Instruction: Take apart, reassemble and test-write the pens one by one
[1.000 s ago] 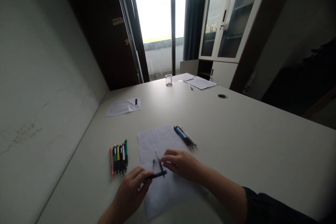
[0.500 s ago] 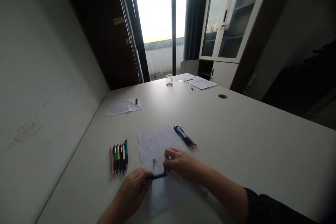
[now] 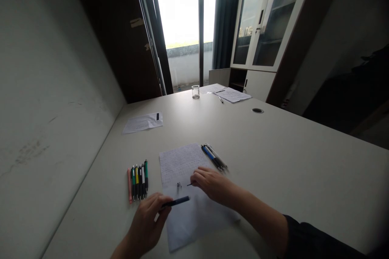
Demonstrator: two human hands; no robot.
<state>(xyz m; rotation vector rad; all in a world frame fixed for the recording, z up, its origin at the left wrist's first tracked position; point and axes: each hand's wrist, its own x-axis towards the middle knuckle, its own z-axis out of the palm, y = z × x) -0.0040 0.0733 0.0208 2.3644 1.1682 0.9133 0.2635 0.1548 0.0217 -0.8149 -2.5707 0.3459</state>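
My left hand (image 3: 152, 214) grips a dark pen barrel (image 3: 180, 201) between thumb and fingers, its free end pointing right over the paper. My right hand (image 3: 206, 180) pinches a thin dark piece (image 3: 189, 184) that looks like a pen refill; most of it is hidden by the fingers. The two pieces are apart. Between the hands, small pen parts (image 3: 179, 185) lie on a sheet of paper (image 3: 182, 162) covered with handwriting in its upper part. The lower part of the sheet is in shadow beneath the hands.
A row of several pens (image 3: 138, 181) lies left of the paper. Several more pens (image 3: 213, 158) lie at its upper right. Farther back are another sheet (image 3: 139, 123), a glass cup (image 3: 195, 92), papers (image 3: 234, 95) with a pen (image 3: 221, 99), and a round table hole (image 3: 257, 111).
My right hand has moved slightly up and away from the barrel's end, with the thin piece now showing at its fingertips. My left hand has shifted a little left with the barrel.
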